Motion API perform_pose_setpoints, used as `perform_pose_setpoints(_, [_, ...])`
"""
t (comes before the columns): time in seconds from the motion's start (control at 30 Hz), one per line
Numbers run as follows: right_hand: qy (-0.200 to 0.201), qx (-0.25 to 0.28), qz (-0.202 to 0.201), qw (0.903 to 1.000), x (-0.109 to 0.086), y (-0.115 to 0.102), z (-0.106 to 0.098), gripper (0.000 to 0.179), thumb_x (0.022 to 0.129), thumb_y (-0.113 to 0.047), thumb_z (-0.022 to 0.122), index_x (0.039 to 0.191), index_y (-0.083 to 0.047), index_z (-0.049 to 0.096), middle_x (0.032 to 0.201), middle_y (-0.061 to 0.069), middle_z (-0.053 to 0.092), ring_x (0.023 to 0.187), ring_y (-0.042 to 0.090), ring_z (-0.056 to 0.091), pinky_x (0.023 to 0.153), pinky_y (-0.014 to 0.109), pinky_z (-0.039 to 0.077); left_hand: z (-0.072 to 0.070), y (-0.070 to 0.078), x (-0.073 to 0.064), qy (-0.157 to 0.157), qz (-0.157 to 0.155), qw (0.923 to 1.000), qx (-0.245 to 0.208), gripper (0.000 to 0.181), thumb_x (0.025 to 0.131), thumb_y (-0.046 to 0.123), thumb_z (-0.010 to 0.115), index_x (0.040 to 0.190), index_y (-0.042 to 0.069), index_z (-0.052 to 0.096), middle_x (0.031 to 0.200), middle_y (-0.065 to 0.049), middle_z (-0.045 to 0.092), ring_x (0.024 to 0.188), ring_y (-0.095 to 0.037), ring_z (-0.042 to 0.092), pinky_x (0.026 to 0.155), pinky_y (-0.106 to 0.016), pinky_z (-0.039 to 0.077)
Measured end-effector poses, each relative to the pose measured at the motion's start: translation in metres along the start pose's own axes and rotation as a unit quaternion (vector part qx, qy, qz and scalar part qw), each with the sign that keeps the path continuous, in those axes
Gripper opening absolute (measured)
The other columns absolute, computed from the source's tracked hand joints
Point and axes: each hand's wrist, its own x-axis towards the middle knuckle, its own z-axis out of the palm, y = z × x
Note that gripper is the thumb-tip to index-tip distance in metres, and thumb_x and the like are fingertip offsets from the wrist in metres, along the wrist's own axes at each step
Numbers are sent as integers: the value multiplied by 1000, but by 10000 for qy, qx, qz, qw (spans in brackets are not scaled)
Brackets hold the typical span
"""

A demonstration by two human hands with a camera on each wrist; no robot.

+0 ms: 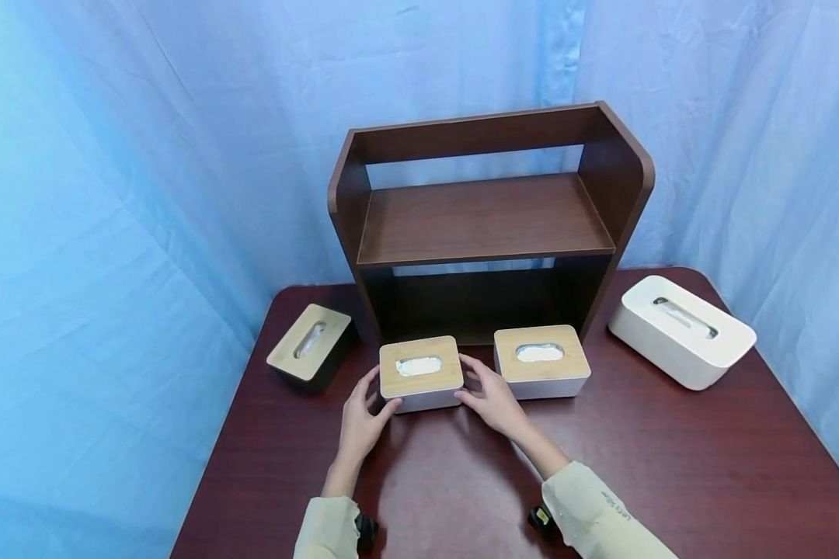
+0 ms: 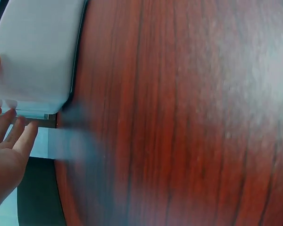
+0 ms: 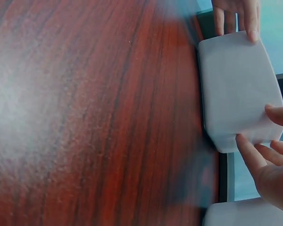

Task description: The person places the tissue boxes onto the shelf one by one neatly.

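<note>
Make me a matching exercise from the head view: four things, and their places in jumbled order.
Things:
1. Black-sided box
2. All-white box
3. Brown shelf
4. Left hand

Places:
A. Back centre of the table
B. Touching a pale-sided box
C. Farthest right of the boxes
D. Farthest left of the boxes

Pairs: 1-D, 2-C, 3-A, 4-B

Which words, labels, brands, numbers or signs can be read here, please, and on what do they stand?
None is legible.
Dark lettering on the cream fabric right sleeve: too small to read.
Yellow mark on the black device beside that sleeve: too small to tell whether it bears text.
No lettering shows on the gripped white rectangular box with light wooden lid.
</note>
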Motion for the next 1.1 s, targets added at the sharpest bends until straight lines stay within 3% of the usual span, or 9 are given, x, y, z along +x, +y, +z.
perform_pose_setpoints(0.27, [213, -100, 141, 9996, -1, -1, 2, 66, 87, 1, 72, 148, -4, 46, 145, 26, 52, 128, 39, 58, 94, 37, 57, 5, 1, -1, 63, -258, 9995, -178, 69, 85, 15, 80, 146, 6, 49, 145, -18, 54, 135, -33, 51, 92, -53, 57])
perform_pose_setpoints(0.43, [367, -68, 85, 9993, 1, -6, 0, 64, 88, 0, 72, 147, -5, 48, 143, 24, 54, 127, 39, 58, 93, 38, 58, 5, 5, 4, 142, -181, 9992, -329, 69, 85, 16, 80, 146, 9, 50, 149, -15, 52, 139, -30, 48, 94, -55, 56])
perform_pose_setpoints(0.83, [536, 196, -12, 9984, 10, -24, -8, 64, 89, 2, 70, 148, -1, 45, 147, 22, 51, 129, 38, 57, 96, 41, 56, 0, 21, 23, 168, -85, 9986, -494, 68, 84, 17, 80, 146, 12, 52, 150, -12, 52, 140, -30, 48, 98, -57, 53])
perform_pose_setpoints(1.1, [567, 264, 51, 9980, 22, -32, -19, 64, 91, 1, 67, 149, -1, 42, 149, 23, 49, 132, 37, 55, 99, 43, 54, 1, 29, 45, 108, 170, 9988, -439, 68, 85, 17, 79, 146, 13, 51, 150, -10, 52, 140, -31, 48, 99, -56, 53])
